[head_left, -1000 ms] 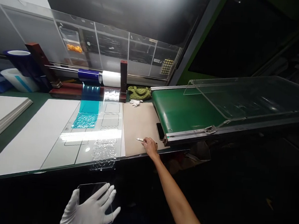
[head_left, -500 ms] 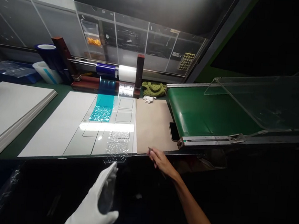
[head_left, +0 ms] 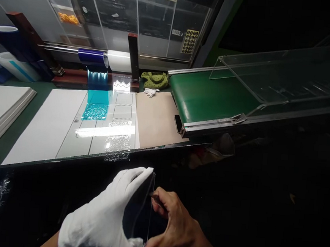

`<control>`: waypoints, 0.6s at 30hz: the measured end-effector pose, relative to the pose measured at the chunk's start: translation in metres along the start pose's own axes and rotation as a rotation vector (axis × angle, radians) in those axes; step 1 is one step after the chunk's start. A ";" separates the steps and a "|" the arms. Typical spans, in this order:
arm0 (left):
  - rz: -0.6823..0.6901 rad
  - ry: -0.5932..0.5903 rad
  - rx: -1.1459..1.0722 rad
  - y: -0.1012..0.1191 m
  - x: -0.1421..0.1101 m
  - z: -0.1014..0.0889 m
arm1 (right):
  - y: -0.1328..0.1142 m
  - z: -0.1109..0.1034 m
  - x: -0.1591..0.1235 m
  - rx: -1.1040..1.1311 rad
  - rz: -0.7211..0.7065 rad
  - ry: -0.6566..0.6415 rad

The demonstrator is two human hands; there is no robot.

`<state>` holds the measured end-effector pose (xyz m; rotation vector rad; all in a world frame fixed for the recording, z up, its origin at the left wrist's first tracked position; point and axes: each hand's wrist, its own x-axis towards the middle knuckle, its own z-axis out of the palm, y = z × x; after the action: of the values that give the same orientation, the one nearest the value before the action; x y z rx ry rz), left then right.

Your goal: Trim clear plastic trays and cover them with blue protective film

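In a white glove, my left hand [head_left: 101, 210] grips a thin clear pane [head_left: 138, 212] by opposite edges, fingers at the top and thumb at the bottom. The pane is turned nearly edge-on, so little of its face shows. My right hand [head_left: 178, 219] is bare and pinches a small dark tool [head_left: 159, 201] whose tip meets the pane's right edge. Its exact kind is too small to make out. The right thumb lies by the pane's lower corner. Both hands are in front of the bench, below its front edge.
On the bench, glass sheets [head_left: 97, 145] carry strips from a blue film roll [head_left: 91, 57] and a clear film roll [head_left: 119, 61]. A white sheet stack [head_left: 5, 105] stands left. To the right are brown paper [head_left: 155, 119], a phone [head_left: 178, 123] and a green conveyor belt [head_left: 212, 98].
My right hand has come down from the bench edge to the pane with the small tool. My left hand has moved right and turned the pane. The view has shifted.
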<state>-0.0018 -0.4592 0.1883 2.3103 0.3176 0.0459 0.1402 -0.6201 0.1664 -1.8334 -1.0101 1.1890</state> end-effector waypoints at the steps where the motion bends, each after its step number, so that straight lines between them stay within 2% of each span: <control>1: 0.018 -0.002 0.004 0.003 0.001 0.001 | 0.001 0.000 -0.003 -0.004 -0.006 0.008; 10: 0.117 -0.062 0.054 0.025 0.013 0.001 | 0.010 -0.007 -0.019 -0.031 -0.029 0.063; 18: 0.171 -0.111 0.107 0.034 0.029 0.000 | 0.019 -0.008 -0.017 0.031 -0.115 0.122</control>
<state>0.0334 -0.4748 0.2112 2.4304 0.0665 -0.0149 0.1471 -0.6450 0.1582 -1.7757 -1.0078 1.0066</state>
